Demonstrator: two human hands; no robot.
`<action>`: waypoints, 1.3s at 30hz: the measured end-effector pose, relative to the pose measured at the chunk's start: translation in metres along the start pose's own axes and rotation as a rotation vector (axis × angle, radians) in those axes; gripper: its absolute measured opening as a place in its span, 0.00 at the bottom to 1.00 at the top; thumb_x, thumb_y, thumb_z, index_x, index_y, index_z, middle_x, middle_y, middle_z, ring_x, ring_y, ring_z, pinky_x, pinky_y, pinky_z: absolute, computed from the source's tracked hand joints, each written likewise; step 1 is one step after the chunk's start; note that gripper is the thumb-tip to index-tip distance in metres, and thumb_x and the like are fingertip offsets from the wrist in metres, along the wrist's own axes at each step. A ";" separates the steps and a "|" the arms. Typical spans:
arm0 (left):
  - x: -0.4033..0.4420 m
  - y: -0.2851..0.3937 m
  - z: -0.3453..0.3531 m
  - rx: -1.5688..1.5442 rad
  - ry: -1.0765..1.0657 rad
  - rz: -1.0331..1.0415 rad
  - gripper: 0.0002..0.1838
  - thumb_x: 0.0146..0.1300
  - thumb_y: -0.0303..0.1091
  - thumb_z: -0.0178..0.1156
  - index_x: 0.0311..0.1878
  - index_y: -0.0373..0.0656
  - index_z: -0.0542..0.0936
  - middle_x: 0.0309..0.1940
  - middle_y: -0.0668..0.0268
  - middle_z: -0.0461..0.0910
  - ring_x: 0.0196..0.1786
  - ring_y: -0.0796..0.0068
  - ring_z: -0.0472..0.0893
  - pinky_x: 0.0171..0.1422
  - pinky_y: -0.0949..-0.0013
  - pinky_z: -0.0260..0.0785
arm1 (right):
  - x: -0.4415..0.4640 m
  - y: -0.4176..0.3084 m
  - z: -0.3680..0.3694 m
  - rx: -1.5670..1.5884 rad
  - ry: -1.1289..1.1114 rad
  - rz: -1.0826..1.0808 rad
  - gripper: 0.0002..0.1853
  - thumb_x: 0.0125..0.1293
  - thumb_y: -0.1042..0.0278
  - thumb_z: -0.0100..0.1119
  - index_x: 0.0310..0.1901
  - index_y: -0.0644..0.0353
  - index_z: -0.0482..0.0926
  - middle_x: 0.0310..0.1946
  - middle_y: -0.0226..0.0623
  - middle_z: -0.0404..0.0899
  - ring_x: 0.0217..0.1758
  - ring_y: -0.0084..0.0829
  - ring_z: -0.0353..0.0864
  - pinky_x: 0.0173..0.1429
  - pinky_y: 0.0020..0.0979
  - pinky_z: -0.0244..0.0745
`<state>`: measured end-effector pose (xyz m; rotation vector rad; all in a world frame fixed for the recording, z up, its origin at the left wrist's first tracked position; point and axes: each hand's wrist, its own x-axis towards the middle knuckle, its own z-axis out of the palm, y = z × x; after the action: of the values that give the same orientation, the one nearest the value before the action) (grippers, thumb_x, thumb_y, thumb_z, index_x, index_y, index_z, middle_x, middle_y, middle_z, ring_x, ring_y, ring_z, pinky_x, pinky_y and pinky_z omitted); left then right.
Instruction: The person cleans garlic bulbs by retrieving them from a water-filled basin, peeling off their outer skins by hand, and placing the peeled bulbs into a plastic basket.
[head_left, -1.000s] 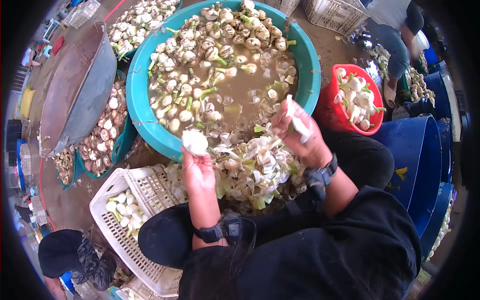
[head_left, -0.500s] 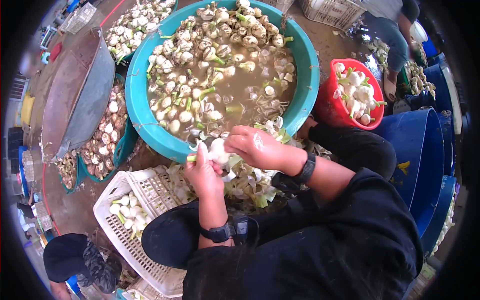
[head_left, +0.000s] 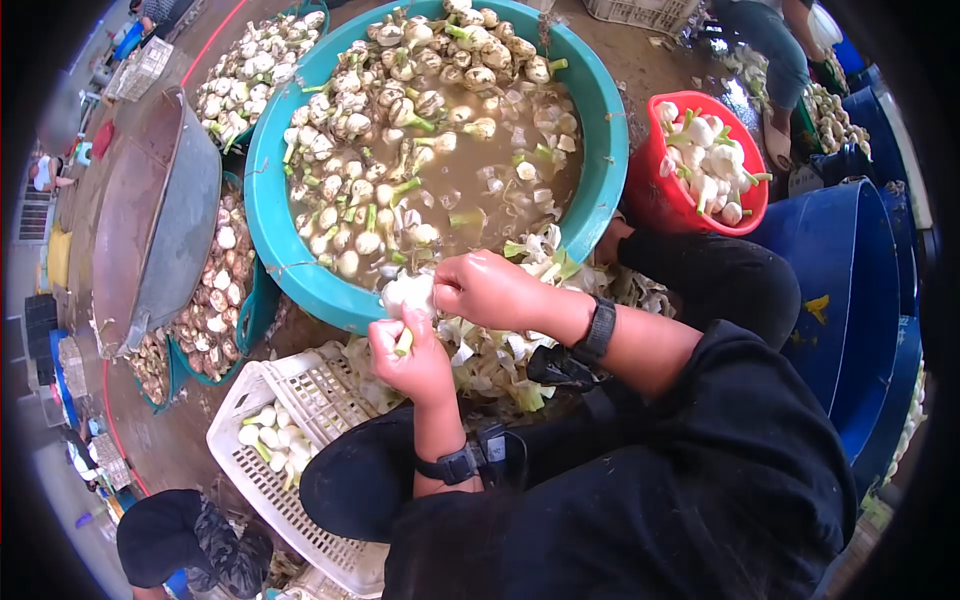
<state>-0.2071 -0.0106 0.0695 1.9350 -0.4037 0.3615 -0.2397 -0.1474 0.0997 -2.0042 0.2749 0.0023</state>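
A white garlic bulb is between my hands, just over the near rim of a teal tub. My left hand is closed around its green stem, which pokes out below the bulb. The closed fingers of my right hand press against the bulb's right side; their tips are partly hidden. In the tub, muddy water holds many soil-stained garlic bulbs with short stems. Peeled garlic skins lie heaped under my hands, between the tub and my legs.
Left of my knee is a white plastic crate with peeled garlic. To the right stand a red bucket of garlic and blue barrels. A metal wheelbarrow is at left. Other people sit nearby.
The garlic bulb has turned from lying sideways to standing over its stem, with my left hand below it. My right hand has moved slightly left. The whole view has shifted a little.
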 end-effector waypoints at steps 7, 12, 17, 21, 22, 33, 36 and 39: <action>0.020 -0.004 -0.001 -0.879 0.108 -1.152 0.17 0.63 0.44 0.53 0.21 0.47 0.66 0.11 0.76 0.63 0.13 0.84 0.64 0.17 0.79 0.55 | 0.004 0.051 0.003 -0.511 -0.048 0.117 0.11 0.53 0.63 0.51 0.26 0.62 0.78 0.25 0.48 0.77 0.29 0.47 0.77 0.38 0.40 0.74; 0.023 -0.021 -0.017 -1.184 -0.009 -1.459 0.25 0.64 0.55 0.47 0.14 0.53 0.61 0.09 0.78 0.58 0.11 0.83 0.59 0.14 0.78 0.51 | -0.004 0.021 -0.009 -0.317 -0.005 0.099 0.18 0.58 0.52 0.53 0.30 0.61 0.77 0.26 0.45 0.77 0.34 0.47 0.77 0.39 0.40 0.72; 0.023 -0.013 -0.019 -1.244 -0.113 -1.669 0.26 0.65 0.53 0.44 0.12 0.53 0.60 0.06 0.78 0.56 0.10 0.83 0.59 0.14 0.78 0.49 | 0.009 0.021 0.020 -0.035 -0.080 -0.189 0.17 0.62 0.53 0.51 0.36 0.61 0.74 0.30 0.46 0.77 0.36 0.48 0.76 0.40 0.42 0.71; 0.032 -0.021 -0.053 -1.706 0.080 -1.548 0.14 0.58 0.32 0.49 0.17 0.49 0.64 0.07 0.79 0.56 0.11 0.86 0.59 0.16 0.80 0.50 | 0.027 0.051 0.003 -0.389 -0.244 -0.064 0.13 0.59 0.58 0.51 0.34 0.60 0.76 0.29 0.46 0.78 0.37 0.47 0.78 0.43 0.41 0.73; 0.038 -0.027 -0.075 -1.727 0.225 -1.441 0.10 0.57 0.31 0.49 0.21 0.47 0.65 0.08 0.79 0.56 0.12 0.87 0.58 0.18 0.81 0.51 | 0.034 0.072 -0.002 -0.540 -0.272 -0.057 0.11 0.58 0.61 0.51 0.35 0.59 0.76 0.29 0.46 0.78 0.37 0.47 0.78 0.43 0.41 0.73; 0.044 -0.051 -0.031 -0.892 0.337 -1.028 0.15 0.61 0.48 0.54 0.36 0.45 0.68 0.26 0.69 0.73 0.30 0.76 0.73 0.35 0.72 0.68 | 0.237 0.233 -0.057 -0.993 0.682 0.140 0.16 0.56 0.71 0.46 0.47 0.62 0.75 0.46 0.43 0.77 0.50 0.41 0.75 0.54 0.41 0.69; 0.040 -0.046 0.004 -0.717 0.151 -1.106 0.20 0.61 0.49 0.54 0.45 0.43 0.66 0.39 0.63 0.70 0.40 0.74 0.71 0.45 0.68 0.67 | 0.220 0.191 -0.048 -0.537 0.056 0.411 0.19 0.58 0.61 0.54 0.45 0.68 0.72 0.33 0.52 0.79 0.37 0.47 0.80 0.44 0.40 0.74; 0.034 -0.036 0.028 -0.649 -0.236 -1.108 0.39 0.62 0.61 0.44 0.67 0.45 0.48 0.62 0.51 0.52 0.59 0.57 0.63 0.57 0.59 0.61 | 0.162 0.121 -0.014 0.361 0.123 0.338 0.35 0.57 0.65 0.61 0.62 0.66 0.56 0.48 0.45 0.72 0.44 0.29 0.74 0.43 0.28 0.73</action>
<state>-0.1592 -0.0267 0.0436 1.2937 0.3951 -0.6525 -0.1068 -0.2410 -0.0219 -1.5828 0.6441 0.0412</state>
